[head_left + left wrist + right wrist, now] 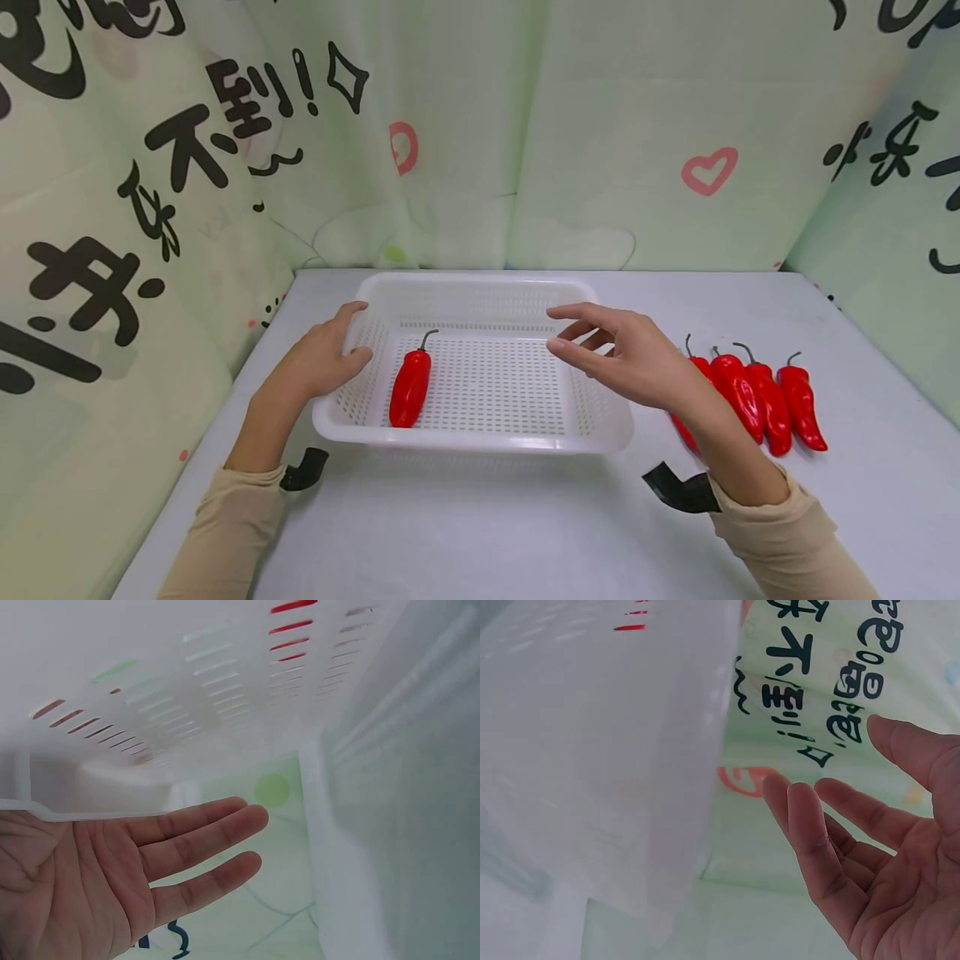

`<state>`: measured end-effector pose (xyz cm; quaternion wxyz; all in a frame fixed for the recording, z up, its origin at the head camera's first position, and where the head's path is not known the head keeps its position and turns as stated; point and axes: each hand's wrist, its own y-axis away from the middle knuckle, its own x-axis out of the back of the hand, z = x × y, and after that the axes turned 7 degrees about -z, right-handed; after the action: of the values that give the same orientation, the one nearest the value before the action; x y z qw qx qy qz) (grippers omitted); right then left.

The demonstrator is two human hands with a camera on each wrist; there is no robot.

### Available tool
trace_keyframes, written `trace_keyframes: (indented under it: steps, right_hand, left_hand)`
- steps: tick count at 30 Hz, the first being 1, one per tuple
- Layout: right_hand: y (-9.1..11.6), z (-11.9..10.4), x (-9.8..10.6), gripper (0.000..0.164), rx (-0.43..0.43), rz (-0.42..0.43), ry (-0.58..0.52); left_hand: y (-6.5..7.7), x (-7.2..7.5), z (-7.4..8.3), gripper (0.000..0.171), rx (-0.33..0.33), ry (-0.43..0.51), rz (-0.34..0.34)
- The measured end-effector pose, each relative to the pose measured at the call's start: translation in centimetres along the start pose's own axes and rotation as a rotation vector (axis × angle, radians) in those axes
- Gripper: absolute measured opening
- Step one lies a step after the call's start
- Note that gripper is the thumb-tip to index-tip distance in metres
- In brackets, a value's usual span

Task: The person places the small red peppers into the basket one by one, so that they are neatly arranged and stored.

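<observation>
A white perforated plastic basket (480,437) stands on the table, with one red chili pepper (410,387) lying in its left part, stem pointing away. My left hand (326,350) is at the basket's left rim, its thumb reaching over the edge. In the left wrist view, the fingers (202,840) extend loosely outside the basket wall, while the thumb is hidden. My right hand (615,346) hovers at the basket's right side, fingers slightly bent and apart. The right wrist view shows nothing between that thumb and those fingers.
Several red chili peppers (772,404) lie side by side on the white table (480,525) right of the basket, partly hidden by the right forearm. A pale green printed curtain (600,150) closes off the back and both sides. Black straps (682,490) stick out at the wrists.
</observation>
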<state>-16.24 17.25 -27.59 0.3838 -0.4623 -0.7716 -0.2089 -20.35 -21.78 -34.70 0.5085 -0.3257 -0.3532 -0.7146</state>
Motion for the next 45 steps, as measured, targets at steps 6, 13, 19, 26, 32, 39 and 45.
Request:
trace_keyframes:
  steps: [6, 13, 19, 26, 32, 39, 45]
  right_hand:
    - [1.1, 1.0, 0.6, 0.047, -0.042, 0.024, -0.008]
    - [2.0, 2.2, 1.3, 0.054, -0.097, 0.042, -0.012]
    - [2.9, 3.3, 1.8, 0.055, -0.130, 0.052, -0.010]
    - [4.0, 4.7, 2.3, 0.058, -0.176, 0.072, 0.019]
    - [5.0, 6.2, 2.6, 0.060, -0.210, 0.078, 0.031]
    - [6.2, 8.1, 2.8, 0.059, -0.251, 0.069, 0.108]
    - [6.9, 9.4, 2.7, 0.057, -0.253, 0.068, 0.136]
  left_hand:
    - [0.0, 0.0, 0.1, 0.070, 0.004, 0.010, -0.007]
    - [0.0, 0.0, 0.1, 0.070, 0.015, 0.013, -0.013]
    - [0.0, 0.0, 0.1, 0.070, 0.012, 0.014, -0.010]
    - [0.0, -0.1, 0.0, 0.070, 0.014, 0.016, -0.008]
    - [-0.1, 0.0, 0.0, 0.069, 0.004, 0.015, -0.006]
    - [-0.2, -0.1, 0.0, 0.069, 0.008, 0.006, -0.012]
    - [-0.1, -0.1, -0.1, 0.070, 0.011, 0.009, -0.014]
